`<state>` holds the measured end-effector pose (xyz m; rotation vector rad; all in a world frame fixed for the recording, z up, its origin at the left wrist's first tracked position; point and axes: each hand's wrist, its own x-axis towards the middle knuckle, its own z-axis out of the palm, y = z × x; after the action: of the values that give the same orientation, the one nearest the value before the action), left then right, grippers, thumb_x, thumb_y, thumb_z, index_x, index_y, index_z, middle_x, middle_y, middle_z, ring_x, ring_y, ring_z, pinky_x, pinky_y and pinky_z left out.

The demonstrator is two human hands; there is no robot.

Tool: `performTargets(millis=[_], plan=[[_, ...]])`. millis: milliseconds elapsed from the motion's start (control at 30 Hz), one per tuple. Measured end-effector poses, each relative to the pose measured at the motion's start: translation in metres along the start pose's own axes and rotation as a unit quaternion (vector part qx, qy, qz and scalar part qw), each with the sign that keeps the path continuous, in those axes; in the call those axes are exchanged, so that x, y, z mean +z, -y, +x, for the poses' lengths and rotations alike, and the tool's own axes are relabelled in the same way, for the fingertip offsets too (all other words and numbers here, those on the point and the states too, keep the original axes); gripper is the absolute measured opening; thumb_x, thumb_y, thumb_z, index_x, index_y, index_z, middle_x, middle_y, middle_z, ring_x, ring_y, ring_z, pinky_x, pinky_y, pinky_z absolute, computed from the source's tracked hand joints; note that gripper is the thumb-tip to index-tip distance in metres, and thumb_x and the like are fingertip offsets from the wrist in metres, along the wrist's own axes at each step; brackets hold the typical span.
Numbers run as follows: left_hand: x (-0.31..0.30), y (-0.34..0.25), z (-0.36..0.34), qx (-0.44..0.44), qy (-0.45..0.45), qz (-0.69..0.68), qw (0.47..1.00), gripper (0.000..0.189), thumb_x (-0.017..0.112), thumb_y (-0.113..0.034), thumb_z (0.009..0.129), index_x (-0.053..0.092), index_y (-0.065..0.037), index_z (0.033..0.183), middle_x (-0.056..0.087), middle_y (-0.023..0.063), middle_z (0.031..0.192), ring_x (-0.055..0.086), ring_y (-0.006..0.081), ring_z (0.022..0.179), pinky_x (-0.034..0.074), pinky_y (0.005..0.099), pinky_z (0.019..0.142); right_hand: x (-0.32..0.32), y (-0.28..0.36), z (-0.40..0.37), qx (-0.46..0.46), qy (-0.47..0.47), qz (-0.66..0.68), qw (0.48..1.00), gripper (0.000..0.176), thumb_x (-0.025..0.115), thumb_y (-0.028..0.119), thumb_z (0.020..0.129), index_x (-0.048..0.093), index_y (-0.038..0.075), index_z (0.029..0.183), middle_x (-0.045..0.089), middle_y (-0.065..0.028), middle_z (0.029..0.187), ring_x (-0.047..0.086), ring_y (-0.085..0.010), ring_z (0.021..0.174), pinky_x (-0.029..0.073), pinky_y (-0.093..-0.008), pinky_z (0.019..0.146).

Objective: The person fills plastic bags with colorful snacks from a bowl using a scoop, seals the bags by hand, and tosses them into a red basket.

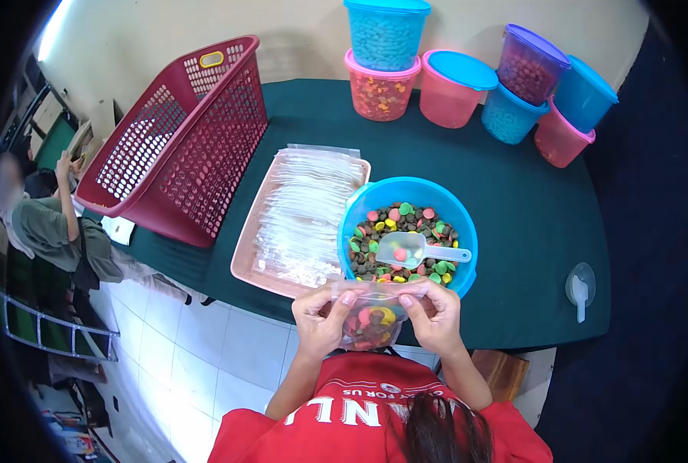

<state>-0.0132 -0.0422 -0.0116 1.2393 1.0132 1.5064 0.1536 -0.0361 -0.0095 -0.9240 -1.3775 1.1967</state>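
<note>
Between my hands hangs a clear plastic zip bag, partly filled with brown, pink, yellow and green candies. My left hand pinches one top corner, my right hand the other. Just beyond the bag stands a round blue tub of the same mixed candies. A clear plastic scoop lies on them with a few pieces in its bowl. Left of the tub, a pale pink tray holds a long overlapping row of flat, clear bags.
A large maroon basket stands at the left on the green-covered table. Lidded tubs of candies, some stacked, line the back by the wall. A small clear dish with a scoop sits near the right edge. Another person is at far left.
</note>
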Motion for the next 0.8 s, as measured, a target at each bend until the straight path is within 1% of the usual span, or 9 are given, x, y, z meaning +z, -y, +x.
performTargets(millis=[100,167,233,300,433,500,567,667,800], plan=[[-0.006,-0.001,-0.002,0.030,-0.011,0.005,0.999,0.014,0.055,-0.007,0.081,0.063,0.004,0.085,0.063,0.0114,0.078,0.058,0.0115,0.069,0.046,0.0232,0.062,0.014,-0.003,0.004,-0.049,-0.021,-0.024,0.998,0.006,0.054,-0.001,0.079,0.056,-0.005,0.083,0.058,-0.0082,0.083,0.053,-0.0087,0.072,0.043,-0.0204,0.062],[-0.012,0.001,-0.002,0.032,-0.026,0.007,0.999,0.014,0.055,-0.008,0.081,0.063,0.004,0.084,0.063,0.0115,0.078,0.058,0.0120,0.069,0.046,0.0234,0.061,0.026,0.000,0.009,-0.059,-0.031,0.043,0.997,0.003,0.053,-0.002,0.079,0.054,-0.005,0.078,0.056,-0.0085,0.081,0.052,-0.0092,0.070,0.042,-0.0209,0.059],[-0.021,0.005,0.000,0.068,-0.021,-0.090,0.993,0.011,0.057,-0.006,0.079,0.062,0.004,0.083,0.062,0.0112,0.079,0.058,0.0127,0.069,0.046,0.0239,0.062,0.036,0.001,0.014,-0.070,-0.029,0.035,0.997,0.003,0.053,-0.002,0.079,0.054,-0.005,0.080,0.056,-0.0088,0.080,0.052,-0.0094,0.070,0.041,-0.0207,0.059],[-0.030,-0.010,0.004,0.051,0.000,-0.062,0.997,0.010,0.058,-0.004,0.078,0.062,0.003,0.083,0.062,0.0113,0.080,0.058,0.0128,0.069,0.046,0.0242,0.063,0.045,-0.001,0.018,-0.080,-0.026,0.027,0.996,0.004,0.053,-0.002,0.079,0.053,-0.005,0.082,0.055,-0.0092,0.080,0.052,-0.0096,0.070,0.041,-0.0206,0.060],[-0.063,-0.007,0.008,0.009,0.016,-0.034,0.999,0.009,0.060,0.001,0.075,0.062,0.003,0.083,0.062,0.0126,0.084,0.058,0.0131,0.070,0.046,0.0247,0.063,0.069,-0.001,0.027,-0.066,0.040,0.053,0.996,0.009,0.057,0.000,0.077,0.054,-0.005,0.084,0.055,-0.0094,0.081,0.053,-0.0119,0.073,0.042,-0.0222,0.065],[-0.078,-0.006,0.010,0.025,0.023,-0.025,0.999,0.009,0.060,0.000,0.075,0.062,0.003,0.083,0.062,0.0129,0.084,0.058,0.0133,0.071,0.046,0.0247,0.062,0.085,0.002,0.036,-0.048,0.060,0.075,0.994,0.011,0.060,0.001,0.074,0.055,-0.005,0.082,0.056,-0.0100,0.081,0.053,-0.0133,0.075,0.043,-0.0240,0.065],[-0.092,-0.009,0.015,0.036,0.034,-0.007,0.999,0.008,0.060,0.001,0.075,0.062,0.003,0.083,0.062,0.0129,0.084,0.058,0.0126,0.071,0.046,0.0238,0.061,0.097,-0.003,0.043,-0.081,0.077,0.008,0.994,0.011,0.062,0.001,0.072,0.057,-0.004,0.080,0.057,-0.0108,0.078,0.055,-0.0157,0.072,0.043,-0.0258,0.063],[-0.112,-0.005,0.021,0.057,0.054,-0.001,0.997,0.008,0.060,0.001,0.075,0.062,0.003,0.082,0.061,0.0128,0.085,0.057,0.0116,0.068,0.046,0.0228,0.058,0.120,-0.009,0.049,-0.103,0.029,-0.058,0.992,0.007,0.063,0.000,0.070,0.058,-0.001,0.075,0.057,-0.0112,0.071,0.056,-0.0187,0.063,0.043,-0.0264,0.059],[-0.139,-0.005,0.031,0.001,0.069,-0.063,0.996,0.007,0.060,0.001,0.074,0.062,0.003,0.081,0.059,0.0123,0.085,0.056,0.0102,0.064,0.045,0.0209,0.054,0.145,-0.017,0.054,-0.072,0.051,-0.067,0.994,0.010,0.062,0.001,0.071,0.056,-0.001,0.079,0.056,-0.0107,0.074,0.055,-0.0186,0.068,0.043,-0.0270,0.063]])
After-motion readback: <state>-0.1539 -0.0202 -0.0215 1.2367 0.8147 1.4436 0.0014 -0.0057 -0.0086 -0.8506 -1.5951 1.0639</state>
